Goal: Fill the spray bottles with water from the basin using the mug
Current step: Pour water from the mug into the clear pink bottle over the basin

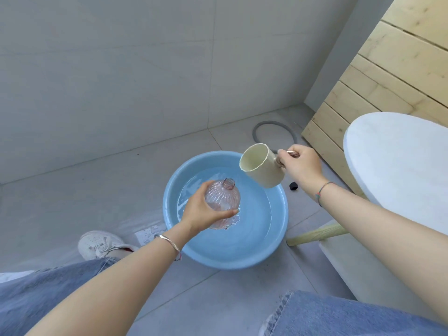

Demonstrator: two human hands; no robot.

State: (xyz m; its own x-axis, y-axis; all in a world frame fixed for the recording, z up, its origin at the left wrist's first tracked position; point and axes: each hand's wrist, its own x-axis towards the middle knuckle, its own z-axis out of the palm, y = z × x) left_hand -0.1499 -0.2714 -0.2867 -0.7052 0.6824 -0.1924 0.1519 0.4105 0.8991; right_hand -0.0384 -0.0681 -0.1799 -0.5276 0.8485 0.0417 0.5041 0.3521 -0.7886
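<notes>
Over water-filled basin [174, 190] — left hand [201, 212] grips uncapped bottle [223, 197], right hand [300, 166] pinches tilted mug [261, 168] handle.

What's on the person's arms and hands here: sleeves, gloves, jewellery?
Both forearms are bare, with no sleeves in view and no gloves. The left hand has a thin silver bangle at its wrist. The right hand has a thin braided cord bracelet at its wrist, in mixed colours. No rings can be made out on the fingers.
</notes>
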